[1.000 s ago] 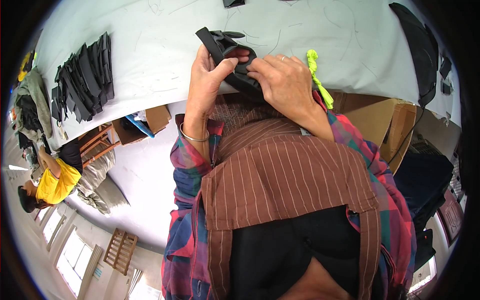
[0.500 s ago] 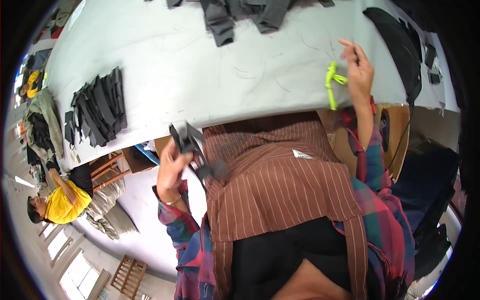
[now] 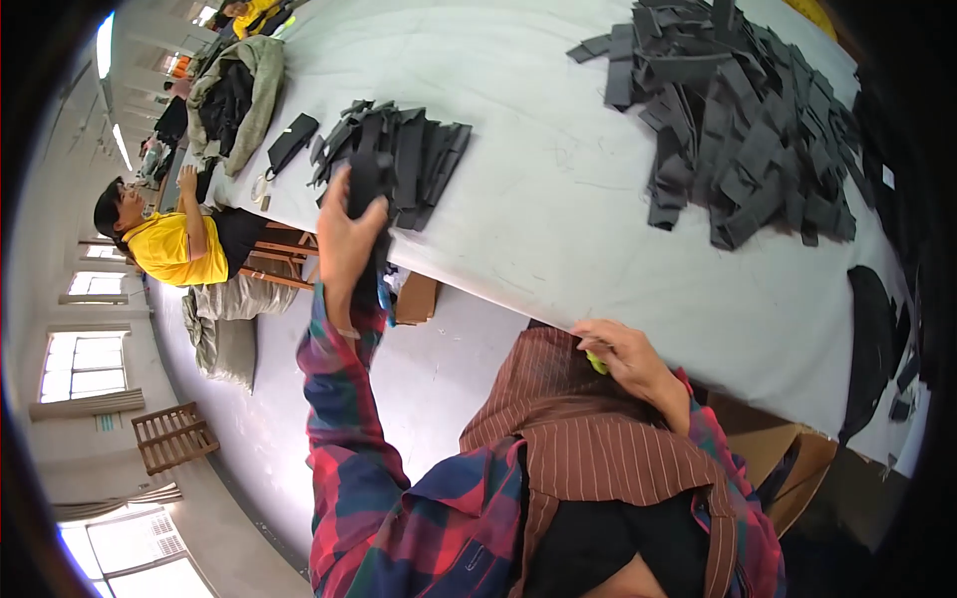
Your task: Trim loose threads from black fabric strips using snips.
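Observation:
My left hand is closed on a dark grey fabric strip, thumb on one side and fingers on the other. It holds the strip over the near side of a fanned row of similar strips at the table's left; part of the strip hangs down by the wrist. By the table's front edge, close to my apron, my right hand has bent fingers around a neon yellow-green thing. Most of that thing is covered by the hand, so its kind cannot be made out.
A large heap of dark grey strips lies on the white-covered table. A black curved piece rests at the right edge. Beyond the strips at left are a black pouch-like piece and olive cloth. A person in yellow is farther left.
My left hand has carried the dark strip from beside my apron to the row at left. My right hand came down from above the table to its front edge. The view has swung left.

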